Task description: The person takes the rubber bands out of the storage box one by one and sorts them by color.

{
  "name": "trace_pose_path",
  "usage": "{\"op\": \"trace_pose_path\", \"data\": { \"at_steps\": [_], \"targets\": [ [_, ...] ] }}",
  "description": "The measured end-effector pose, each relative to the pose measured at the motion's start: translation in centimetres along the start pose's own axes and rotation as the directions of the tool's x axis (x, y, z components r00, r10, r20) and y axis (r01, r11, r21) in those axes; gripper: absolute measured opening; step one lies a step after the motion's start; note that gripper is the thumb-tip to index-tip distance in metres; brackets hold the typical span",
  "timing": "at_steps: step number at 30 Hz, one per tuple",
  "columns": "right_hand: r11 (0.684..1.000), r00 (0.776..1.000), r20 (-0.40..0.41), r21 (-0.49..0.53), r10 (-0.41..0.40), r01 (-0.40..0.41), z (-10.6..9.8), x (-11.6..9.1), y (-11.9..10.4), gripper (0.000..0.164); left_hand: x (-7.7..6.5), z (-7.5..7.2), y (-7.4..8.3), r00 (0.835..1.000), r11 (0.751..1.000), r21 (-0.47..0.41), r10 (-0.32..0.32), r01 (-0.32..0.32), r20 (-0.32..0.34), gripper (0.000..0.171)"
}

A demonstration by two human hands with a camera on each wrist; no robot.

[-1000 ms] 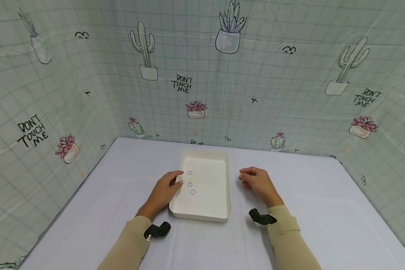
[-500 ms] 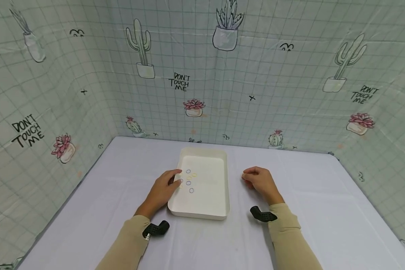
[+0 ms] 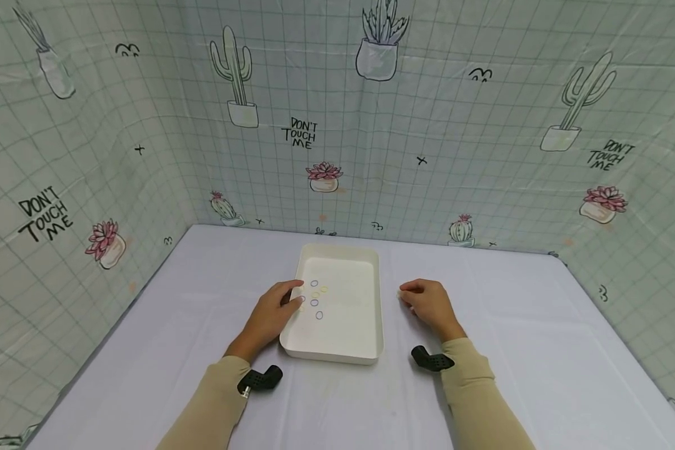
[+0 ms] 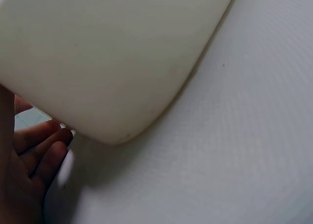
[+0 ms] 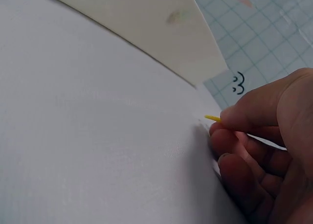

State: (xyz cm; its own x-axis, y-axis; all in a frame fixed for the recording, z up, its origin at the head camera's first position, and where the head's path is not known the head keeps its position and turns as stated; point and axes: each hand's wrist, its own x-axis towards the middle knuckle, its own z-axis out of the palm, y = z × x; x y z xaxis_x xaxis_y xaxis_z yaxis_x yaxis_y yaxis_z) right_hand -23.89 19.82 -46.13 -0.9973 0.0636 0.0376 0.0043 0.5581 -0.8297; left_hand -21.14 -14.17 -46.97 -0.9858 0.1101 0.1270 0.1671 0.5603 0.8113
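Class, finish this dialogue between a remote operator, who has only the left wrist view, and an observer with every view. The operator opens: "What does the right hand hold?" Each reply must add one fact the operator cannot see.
Observer: The right hand pinches a small yellow piece.
Operator: I see only the outside of the tray. What lies in it?
Observer: Several thin rings, some bluish, some yellow, towards its left side.
Operator: Is the right hand over the tray?
Observer: No, it is outside, to the tray's right.
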Motion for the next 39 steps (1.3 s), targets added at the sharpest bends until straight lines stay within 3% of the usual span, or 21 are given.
{"op": "trace_pose_path", "data": {
  "at_steps": [21,32,39],
  "targets": [
    [0.988,1.000,0.015,-0.151,-0.027,0.029,-0.2,0.3,-0.2,0.018,0.3,0.0,0.5,1.000,1.000,0.004,-0.013,0.013,0.004,0.042],
    [0.988,0.999,-0.012,-0.145,-0.046,0.044,1.0,-0.2,0.4,0.017,-0.4,-0.3,-0.3,1.000,1.000,0.000,-0.020,0.020,0.011,0.042],
    [0.989,0.999,-0.029,-0.143,-0.028,0.024,0.4,-0.1,0.5,0.017,-0.2,0.0,0.0,1.000,1.000,-0.014,0.007,-0.007,0.010,0.042]
  ]
}}
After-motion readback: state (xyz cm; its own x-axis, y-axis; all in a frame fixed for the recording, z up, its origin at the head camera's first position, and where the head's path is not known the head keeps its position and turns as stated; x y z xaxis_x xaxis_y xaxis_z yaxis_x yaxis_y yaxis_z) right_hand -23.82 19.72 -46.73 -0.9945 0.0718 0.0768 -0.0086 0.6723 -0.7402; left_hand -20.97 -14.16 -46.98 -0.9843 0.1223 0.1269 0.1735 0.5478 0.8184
